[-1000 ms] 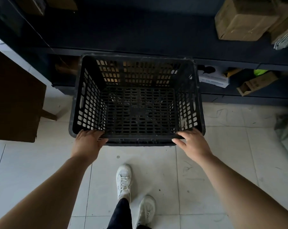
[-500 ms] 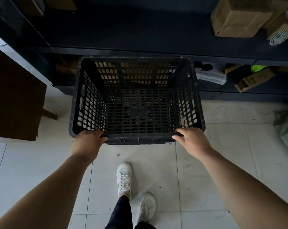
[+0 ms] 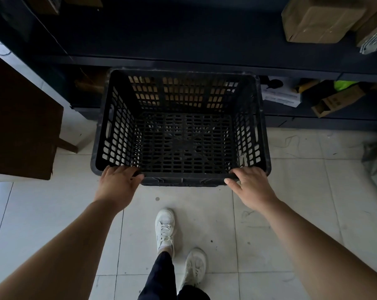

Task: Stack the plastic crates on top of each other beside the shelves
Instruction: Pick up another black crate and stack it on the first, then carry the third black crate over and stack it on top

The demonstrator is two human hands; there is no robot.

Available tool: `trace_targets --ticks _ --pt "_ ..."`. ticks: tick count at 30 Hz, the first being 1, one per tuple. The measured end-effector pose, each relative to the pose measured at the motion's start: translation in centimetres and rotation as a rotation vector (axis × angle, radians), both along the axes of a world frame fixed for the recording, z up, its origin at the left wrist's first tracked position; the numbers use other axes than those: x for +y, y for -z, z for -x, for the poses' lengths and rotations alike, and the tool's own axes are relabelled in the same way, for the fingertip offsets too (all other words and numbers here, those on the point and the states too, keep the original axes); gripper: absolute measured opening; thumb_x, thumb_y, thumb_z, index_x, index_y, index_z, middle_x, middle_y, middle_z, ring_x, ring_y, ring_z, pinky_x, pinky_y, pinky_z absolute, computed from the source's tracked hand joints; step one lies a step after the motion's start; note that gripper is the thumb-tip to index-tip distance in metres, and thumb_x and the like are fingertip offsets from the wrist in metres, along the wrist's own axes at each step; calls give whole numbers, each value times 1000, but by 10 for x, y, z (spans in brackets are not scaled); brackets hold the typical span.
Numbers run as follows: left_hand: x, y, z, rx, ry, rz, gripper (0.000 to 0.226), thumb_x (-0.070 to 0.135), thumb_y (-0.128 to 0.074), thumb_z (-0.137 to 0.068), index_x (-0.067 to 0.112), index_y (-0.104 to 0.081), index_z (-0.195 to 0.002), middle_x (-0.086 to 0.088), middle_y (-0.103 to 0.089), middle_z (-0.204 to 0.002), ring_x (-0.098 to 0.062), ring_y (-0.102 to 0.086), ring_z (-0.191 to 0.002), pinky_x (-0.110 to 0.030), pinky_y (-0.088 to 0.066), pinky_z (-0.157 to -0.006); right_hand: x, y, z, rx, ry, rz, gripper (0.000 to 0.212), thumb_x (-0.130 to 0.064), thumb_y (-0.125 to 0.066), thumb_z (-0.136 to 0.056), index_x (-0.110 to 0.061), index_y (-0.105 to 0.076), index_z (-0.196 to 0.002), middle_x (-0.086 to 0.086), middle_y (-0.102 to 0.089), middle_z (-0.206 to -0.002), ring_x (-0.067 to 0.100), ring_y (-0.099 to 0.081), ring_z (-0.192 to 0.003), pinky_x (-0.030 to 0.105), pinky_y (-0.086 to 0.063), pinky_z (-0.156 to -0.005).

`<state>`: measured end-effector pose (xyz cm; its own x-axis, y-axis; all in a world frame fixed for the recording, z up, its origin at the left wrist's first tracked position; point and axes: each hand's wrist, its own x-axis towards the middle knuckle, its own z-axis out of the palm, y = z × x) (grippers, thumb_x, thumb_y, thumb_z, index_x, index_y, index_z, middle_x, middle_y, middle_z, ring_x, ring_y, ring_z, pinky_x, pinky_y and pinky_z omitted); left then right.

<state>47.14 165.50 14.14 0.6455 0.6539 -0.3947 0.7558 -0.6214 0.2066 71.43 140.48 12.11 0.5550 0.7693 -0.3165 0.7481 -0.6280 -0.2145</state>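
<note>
- 2 hands hold 1 black plastic crate (image 3: pixel 183 72). The left hand (image 3: pixel 118 182) and the right hand (image 3: pixel 251 185) each have their fingers curled over its near long rim, close to the 2 near corners.
- The crate is upright, open-topped and empty, directly in front of the dark shelves (image 3: pixel 183 40), with its far wall close to the lower shelf edge.
- The tiled floor (image 3: pixel 205 213) shows below the near wall. I cannot tell whether the crate hangs in the air, stands on the floor or sits on another crate. A darker grid shows through the slotted base but is too murky to name.
- Handling, as a judgement: the lattice walls and ribbed base suggest a stiff, light shell that will not sag or crush. With nothing inside, no load can shift.
- The thick rim looks matt rather than slick, so it should give a sure hold.
- Held by 1 long side only, the crate would likely tip away. The handle slot (image 3: pixel 108 128) in the left short wall, and probably 1 opposite, should carry it more level.
- Nearby are cardboard boxes (image 3: pixel 317 20) on the shelves, a brown board (image 3: pixel 20 126) at the left, and white shoes (image 3: pixel 164 226) below.
</note>
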Motion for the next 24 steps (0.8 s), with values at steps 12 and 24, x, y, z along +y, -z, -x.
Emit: trace_targets --ticks 12,24 --pt "-6 18 -5 153 15 -8 44 53 -23 -95 28 -46 -123 -6 -46 -126 -31 -34 -126 -44 -8 -115 1 5 9 -54 30 13 86 -71 7 -82 -22 -56 -113 0 -55 -121 25 -43 -114 39 -20 -106" --pt "-12 -60 -27 -11 52 48 35 33 -38 -95 23 -59 -120 -5 -61 -123 -28 -54 -112 -39 -39 -97 -1 -61 33 -38 265 -170 33 -27 -53 -90 -10 -65 -116 9 -64 -120 31 -55 -115 44 -34 -102"
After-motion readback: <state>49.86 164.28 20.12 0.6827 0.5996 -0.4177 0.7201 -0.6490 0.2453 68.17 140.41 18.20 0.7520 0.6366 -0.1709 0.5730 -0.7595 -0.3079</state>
